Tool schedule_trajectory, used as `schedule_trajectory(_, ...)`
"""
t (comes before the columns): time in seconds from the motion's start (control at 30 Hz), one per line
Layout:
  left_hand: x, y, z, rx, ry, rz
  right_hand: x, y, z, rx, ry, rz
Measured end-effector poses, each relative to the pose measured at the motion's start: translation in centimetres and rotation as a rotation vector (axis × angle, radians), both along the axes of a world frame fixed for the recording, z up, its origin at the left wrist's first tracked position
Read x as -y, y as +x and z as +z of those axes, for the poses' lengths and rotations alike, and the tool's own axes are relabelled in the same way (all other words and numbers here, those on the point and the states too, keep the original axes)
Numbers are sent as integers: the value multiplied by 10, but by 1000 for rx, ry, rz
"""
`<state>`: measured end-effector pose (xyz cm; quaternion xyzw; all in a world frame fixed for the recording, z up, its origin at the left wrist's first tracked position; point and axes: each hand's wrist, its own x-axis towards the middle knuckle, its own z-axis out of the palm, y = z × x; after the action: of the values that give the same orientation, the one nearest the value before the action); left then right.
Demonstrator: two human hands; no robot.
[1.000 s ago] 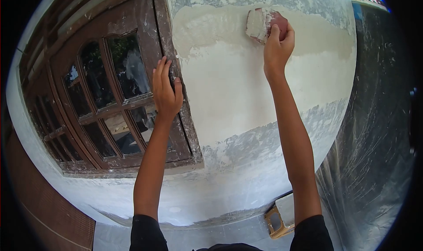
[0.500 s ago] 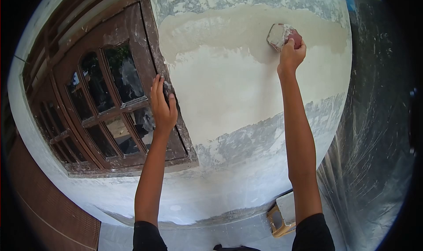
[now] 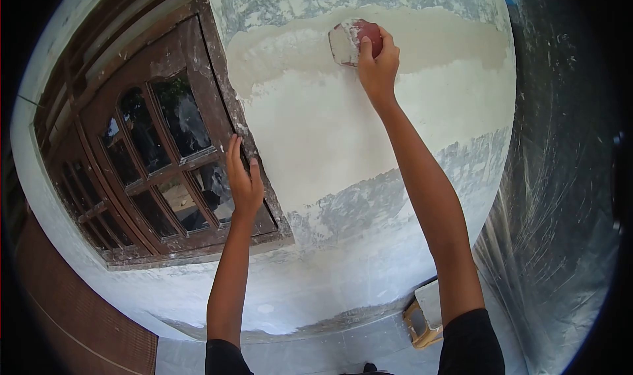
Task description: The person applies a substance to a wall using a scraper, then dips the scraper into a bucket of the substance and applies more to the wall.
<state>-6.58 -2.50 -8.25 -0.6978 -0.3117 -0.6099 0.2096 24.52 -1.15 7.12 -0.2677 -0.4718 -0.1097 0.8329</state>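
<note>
My right hand (image 3: pixel 379 65) is closed on a dark red scraper (image 3: pixel 368 36), whose wide pale blade lies against the upper wall. Light, smooth plaster (image 3: pixel 310 128) covers a broad band of the wall (image 3: pixel 369 207), with a damper, darker beige strip along its top. My left hand (image 3: pixel 244 182) rests with its fingers stretched out on the edge of the brown wooden window frame (image 3: pixel 232 98). Nothing is visible in that hand.
The window (image 3: pixel 178 115) with dark panes fills the left side. Clear plastic sheeting (image 3: pixel 554 197) hangs at the right. Below stands a small stool (image 3: pixel 422 325) on the covered floor (image 3: pixel 330 355). A brown slatted surface (image 3: pixel 79 302) lies at lower left.
My right hand has moved left along the upper wall with the scraper. My left hand sits slightly lower on the window frame, and the view has shifted a little.
</note>
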Motion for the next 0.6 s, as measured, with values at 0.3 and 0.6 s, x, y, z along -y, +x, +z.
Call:
schedule_trajectory(0.3,29,-5,-14,-12,-51,-40,-11,112,-39,-580,-41,195)
schedule_trajectory(0.6,56,27,-68,-13,-194,-130,44,87,-143,-547,-266,486)
